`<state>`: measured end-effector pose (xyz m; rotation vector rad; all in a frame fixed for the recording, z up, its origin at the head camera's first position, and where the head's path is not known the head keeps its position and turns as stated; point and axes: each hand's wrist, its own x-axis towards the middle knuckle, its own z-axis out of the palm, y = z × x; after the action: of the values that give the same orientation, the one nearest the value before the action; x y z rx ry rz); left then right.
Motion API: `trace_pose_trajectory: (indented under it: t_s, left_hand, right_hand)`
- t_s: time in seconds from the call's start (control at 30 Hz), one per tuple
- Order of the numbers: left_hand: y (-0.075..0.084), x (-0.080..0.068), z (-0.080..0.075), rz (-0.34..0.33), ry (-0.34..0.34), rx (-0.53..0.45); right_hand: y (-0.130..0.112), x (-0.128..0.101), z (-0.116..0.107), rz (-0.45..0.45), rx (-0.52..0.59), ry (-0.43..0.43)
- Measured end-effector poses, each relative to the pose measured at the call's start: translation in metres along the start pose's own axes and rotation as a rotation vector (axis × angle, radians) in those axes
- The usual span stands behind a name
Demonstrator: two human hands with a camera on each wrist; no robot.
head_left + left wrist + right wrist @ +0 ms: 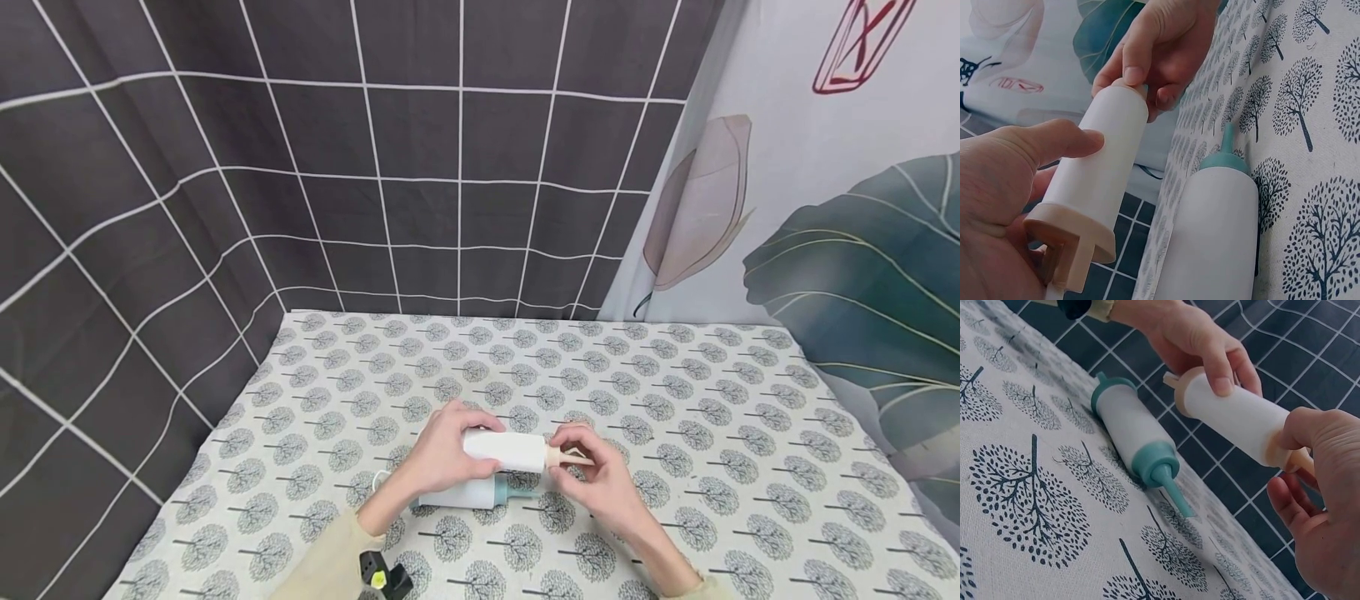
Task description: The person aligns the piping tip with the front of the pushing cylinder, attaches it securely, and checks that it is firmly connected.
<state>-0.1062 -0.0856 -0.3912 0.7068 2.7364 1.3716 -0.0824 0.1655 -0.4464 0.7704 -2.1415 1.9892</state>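
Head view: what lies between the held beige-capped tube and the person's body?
A second white tube with teal caps lies on the tree-print cloth, just nearer the body than the beige-capped tube; the head view shows this.

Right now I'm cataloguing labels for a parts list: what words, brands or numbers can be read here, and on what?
None can be read: the beige-tipped tube held by the left hand and right hand is plain, as is the teal-tipped tube.
The curtain shows only drawings.
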Motion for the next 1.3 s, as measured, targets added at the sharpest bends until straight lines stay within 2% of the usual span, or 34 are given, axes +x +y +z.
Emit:
trace_pose_trajectory:
  t_s: [0.2, 0.43, 0.73, 1.03, 1.3]
  left_hand:
    - [0.0007, 0.0005, -0.0001, 0.001, 0.0, 0.009]
    - [0.0036, -0.0001, -0.0006, -0.017, -0.002, 0.008]
    - [0.005, -0.0001, -0.0007, -0.03, -0.005, 0.017]
    - [0.0072, -0.0007, -0.0007, -0.046, 0.0, 0.035]
    - [0.0081, -0.0012, 0.0002, -0.034, 0.003, 0.039]
  right_hand:
    - [-0.0018, 0.0012, -0.0002, 0.053, -0.016, 0.026]
    - [-0.0022, 0.0012, -0.001, 0.046, -0.017, 0.045]
    - [-0.0033, 0.002, -0.0011, 0.136, 0.016, 0.072]
    - [-0.0037, 0.0017, -0.0019, 0.163, 0.016, 0.057]
    - [-0.0036, 0.0013, -0.003, 0.186, 0.027, 0.048]
